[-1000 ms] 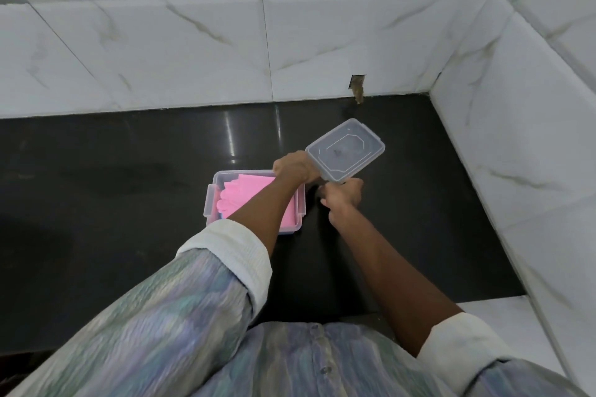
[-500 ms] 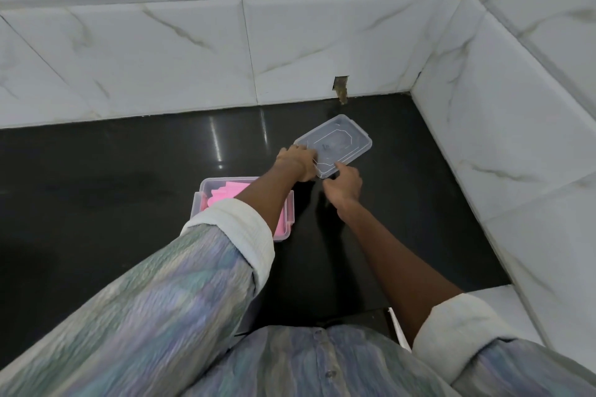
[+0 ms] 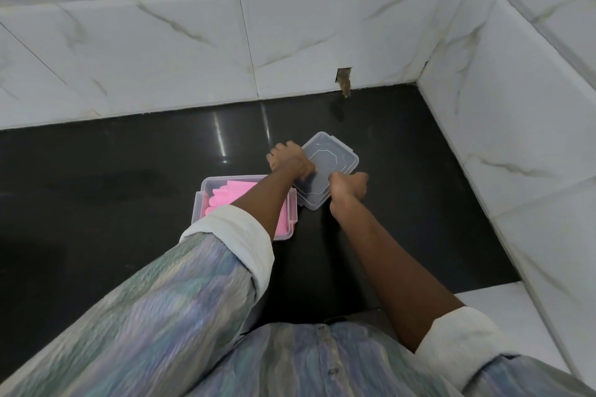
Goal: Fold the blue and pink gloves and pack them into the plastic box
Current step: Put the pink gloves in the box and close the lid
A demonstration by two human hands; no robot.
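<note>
A clear plastic box (image 3: 206,185) with pink clips stands on the black counter, and a folded pink glove (image 3: 237,192) lies inside it. My left forearm crosses over the box and hides much of its inside; no blue glove shows. The clear lid (image 3: 335,158) is just right of the box, low over the counter. My left hand (image 3: 290,159) grips the lid's left edge and my right hand (image 3: 348,185) grips its near right edge.
The black counter (image 3: 113,177) is walled by white marble tiles behind and on the right (image 3: 500,126). A small broken notch (image 3: 344,80) sits in the back wall's base. A white ledge (image 3: 503,316) lies at the near right.
Both hands have carried the lid down from a raised, tilted hold to low over the counter beside the box. The camera view has shifted slightly.
</note>
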